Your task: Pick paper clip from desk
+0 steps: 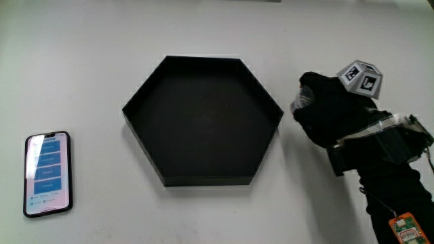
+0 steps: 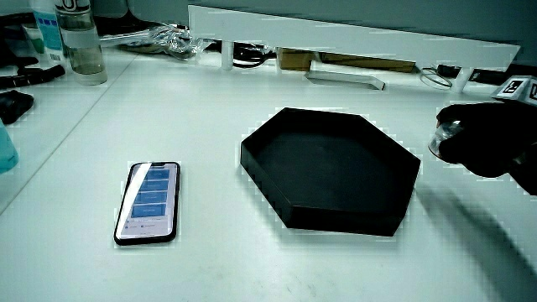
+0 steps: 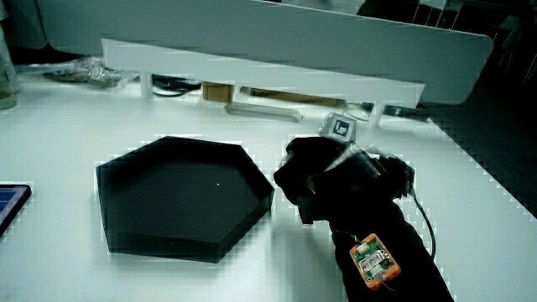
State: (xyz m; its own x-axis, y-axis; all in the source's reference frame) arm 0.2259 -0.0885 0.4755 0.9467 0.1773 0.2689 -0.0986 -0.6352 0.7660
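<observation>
Main view: black hexagonal tray (image 1: 163,74) sits mid-desk, nothing visible inside it. The hand (image 1: 330,112) is down on the white desk (image 1: 88,61) just beside the tray. Patterned cube (image 1: 361,77) rides on the glove's back. The fingers are bunched under the glove; cannot tell how far the grip is closed or whether it has hold of anything. A small pale, shiny patch shows at the glove's edge nearest the tray, too unclear to name. No paper clip can be made out; if on the desk it is hidden by the hand. A smartphone (image 1: 47,173), screen lit, lies on the desk well apart from the tray. Forearm cut off at the frame edge, with an orange-rimmed tag (image 1: 405,228) on it.

Side view: the hand (image 2: 487,138) is partly cut off, beside the tray (image 2: 289,201). A glassy blur at its fingertips, not identifiable. Smartphone (image 2: 148,201) near the tray. A clear bottle (image 2: 81,42) stands at the desk's edge, near the low partition (image 2: 336,38).

Side view: the hand (image 3: 323,180) is low beside the tray (image 3: 168,235), the grip hidden. Smartphone (image 3: 10,205) mostly cut off.
</observation>
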